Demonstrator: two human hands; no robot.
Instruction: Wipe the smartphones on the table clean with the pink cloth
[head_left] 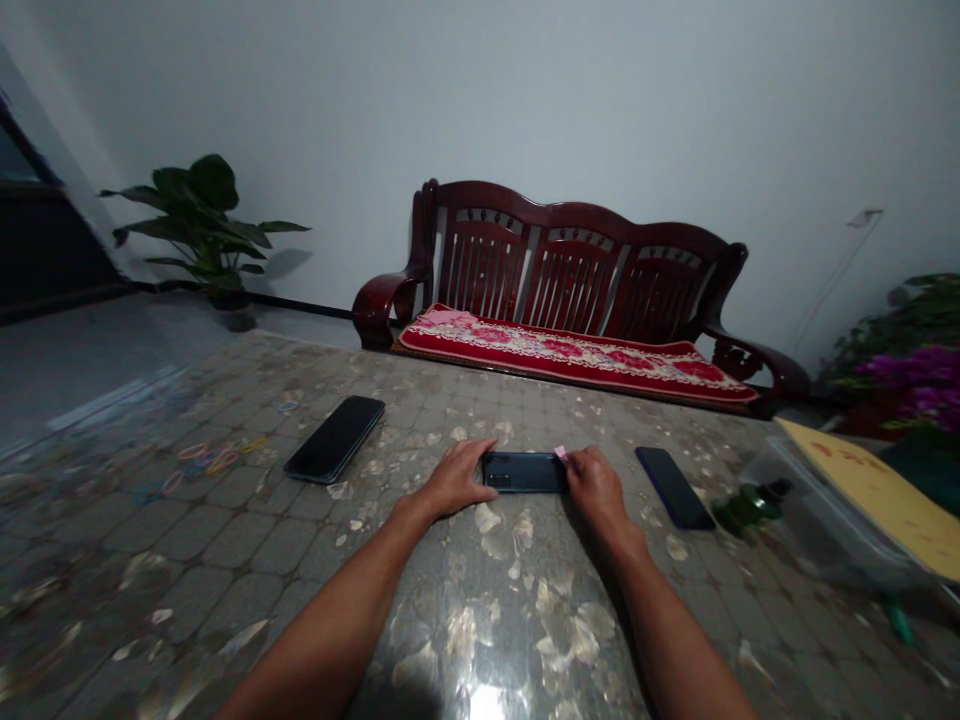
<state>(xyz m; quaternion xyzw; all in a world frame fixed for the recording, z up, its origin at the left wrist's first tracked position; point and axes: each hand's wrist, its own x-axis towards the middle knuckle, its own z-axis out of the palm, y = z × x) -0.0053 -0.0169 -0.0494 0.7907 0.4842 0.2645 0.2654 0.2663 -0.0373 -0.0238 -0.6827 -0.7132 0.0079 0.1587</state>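
Note:
A dark phone [529,472] lies sideways on the patterned tabletop [450,560], its back with the camera lenses facing up. My left hand [456,476] grips its left end between thumb and fingers. At the right end, my right hand [594,482] is closed on a small pink piece [561,454], right at the phone's upper corner. A second phone [336,440] rests screen up to the left. To the right lies a third phone [674,488], dark with a blue edge.
Colourful rubber bands [214,457] are scattered at the left. A green bottle [752,507] stands near a clear plastic box [832,530] with a yellow board [877,490] on top. Behind the table are a wooden bench [570,270] and a potted plant [202,225].

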